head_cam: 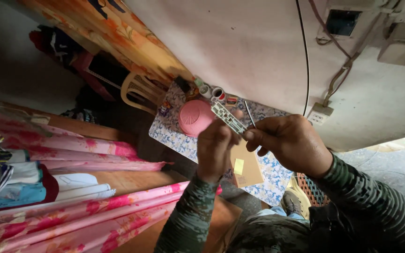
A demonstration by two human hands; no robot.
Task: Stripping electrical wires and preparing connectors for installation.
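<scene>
Left hand (214, 149): its fingers are closing around the near end of a narrow green circuit strip (228, 117), holding it up above the desk.
Right hand (290, 141): its fingers are pinching a thin metal rod (249, 114), whose near end is meeting the strip just beside the left hand's fingers.
Circuit strip: it is tilting up and away from the hands, well clear of the desk top.
Sleeves: both arms are wearing dark green patterned sleeves.
Brown envelope (246, 166): it is lying on the desk under the hands.
Desk (174, 131): it is carrying a blue floral cloth.
Pink bowl (195, 117): it is sitting upside down on the desk, beyond the hands.
Small jars (212, 92): they are standing at the desk's far edge, near the wall.
</scene>
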